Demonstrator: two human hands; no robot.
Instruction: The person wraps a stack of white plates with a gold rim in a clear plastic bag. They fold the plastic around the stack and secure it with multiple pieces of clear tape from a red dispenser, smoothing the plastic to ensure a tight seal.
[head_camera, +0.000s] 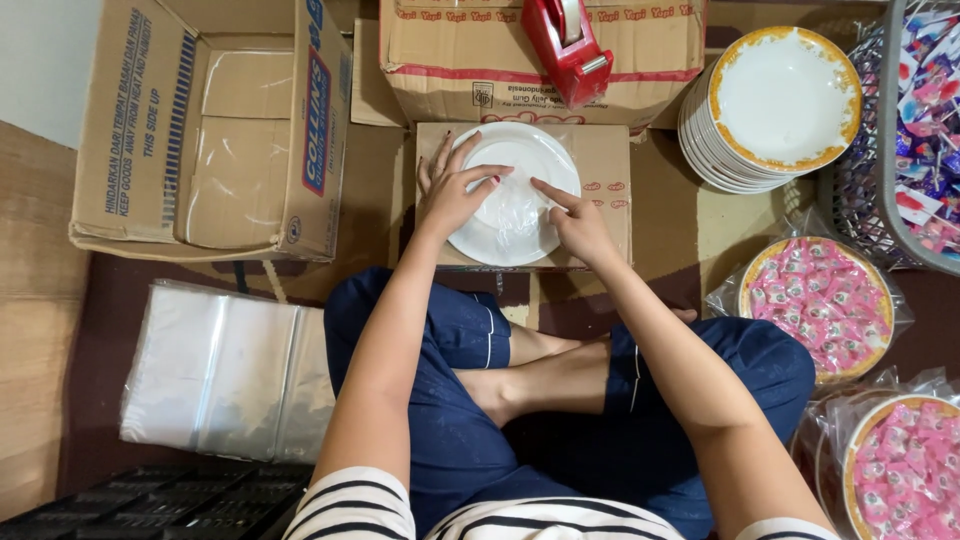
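Seen from above, a seated person's left hand (452, 192) lies spread, fingers apart, on a white plate (513, 192), apparently wrapped in clear plastic. The right hand (578, 225) presses one pointing finger onto it. The plate rests on a small cardboard box (605, 175). A red tape dispenser (566, 47) stands just beyond the hands.

Plate (513, 150) white under clear film. Tape dispenser (565, 45) red. Stacked plates (775, 100) white, orange-gold rim. Wrapped sweets (822, 300) pink. Trousers (450, 420) navy. Boxes (210, 130) brown.
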